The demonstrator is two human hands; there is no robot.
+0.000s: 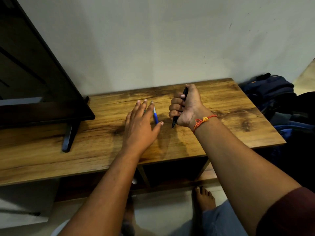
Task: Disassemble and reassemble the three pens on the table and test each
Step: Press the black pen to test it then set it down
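Observation:
A black pen is held in the fist of my right hand, its tip pointing down toward the wooden table and its other end sticking out above the thumb. My left hand hovers flat with fingers spread over a blue and white pen that lies on the table between its fingers and thumb. A small green glint shows under my left fingers; I cannot tell what it is. No third pen is clearly visible.
A dark TV on black feet stands on the table's left part. Dark bags are piled beyond the table's right end. Below the table edge are shelf openings and my bare feet on the floor.

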